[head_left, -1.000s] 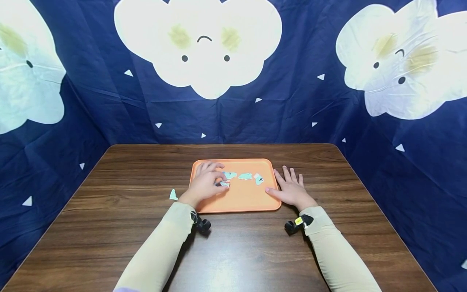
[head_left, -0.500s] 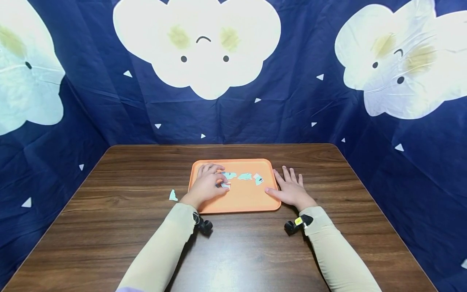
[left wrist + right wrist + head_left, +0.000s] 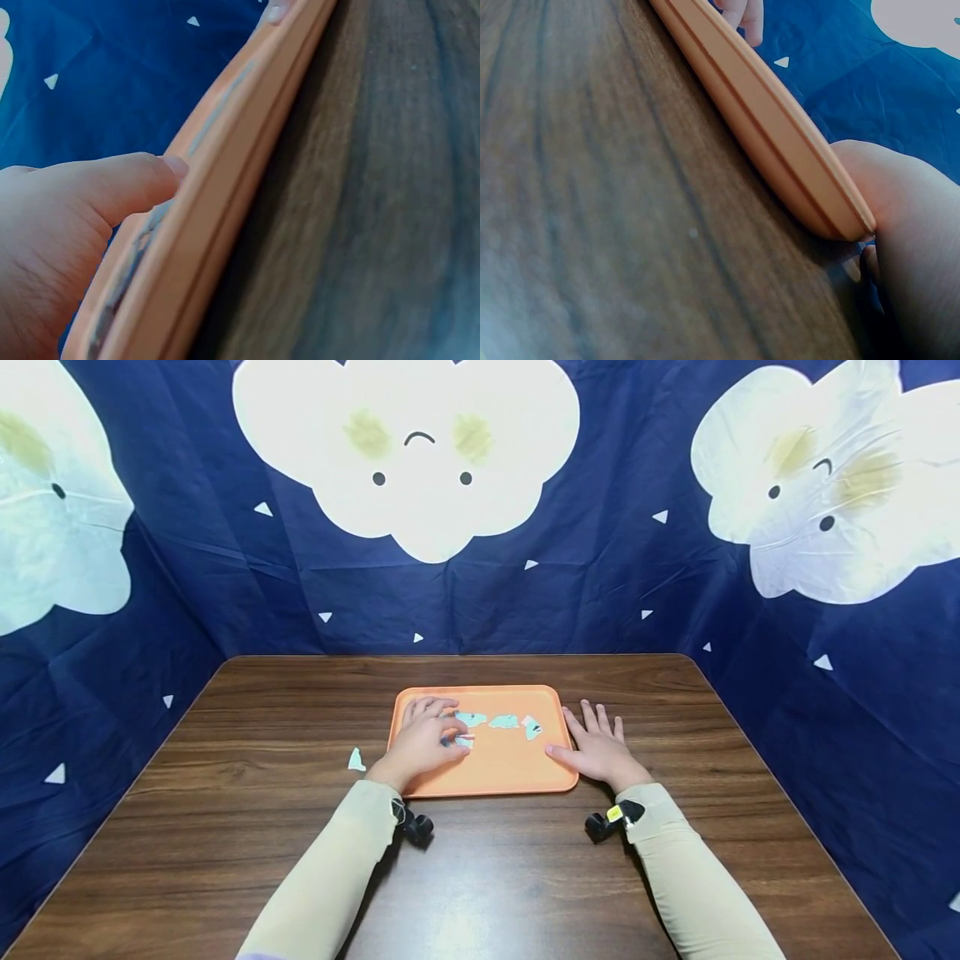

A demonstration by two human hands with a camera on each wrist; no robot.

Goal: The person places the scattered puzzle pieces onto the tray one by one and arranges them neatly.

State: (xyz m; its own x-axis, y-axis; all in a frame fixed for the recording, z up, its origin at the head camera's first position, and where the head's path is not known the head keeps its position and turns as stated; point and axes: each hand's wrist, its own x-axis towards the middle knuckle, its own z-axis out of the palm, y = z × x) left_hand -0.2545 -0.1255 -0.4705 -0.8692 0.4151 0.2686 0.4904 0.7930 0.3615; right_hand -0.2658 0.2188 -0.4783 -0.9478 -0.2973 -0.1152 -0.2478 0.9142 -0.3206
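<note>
In the head view my left hand (image 3: 422, 743) lies over the left part of an orange tray (image 3: 517, 772), fingers bent and spread. Its thumb and index finger are apart, beside a flat pale-blue printed piece (image 3: 464, 742) partly covered by the hand. Close to its fingertips is another such piece (image 3: 472, 720). Two more, a middle piece (image 3: 504, 722) and a right-hand piece (image 3: 532, 728), lie in a row with it. My right hand (image 3: 600, 753) rests at the tray's right edge, thumb over the rim and fingers spread on the table.
A loose pale-blue piece (image 3: 356, 760) lies on the wooden table (image 3: 495, 877), left of the tray. Blue cloth (image 3: 480, 610) with white clouds hangs behind the table and along both sides. Small black cameras sit at both wrists.
My left hand shifts only very slightly over the tray, and the piece beside its thumb shows a little more. The right hand stays where it was.
</note>
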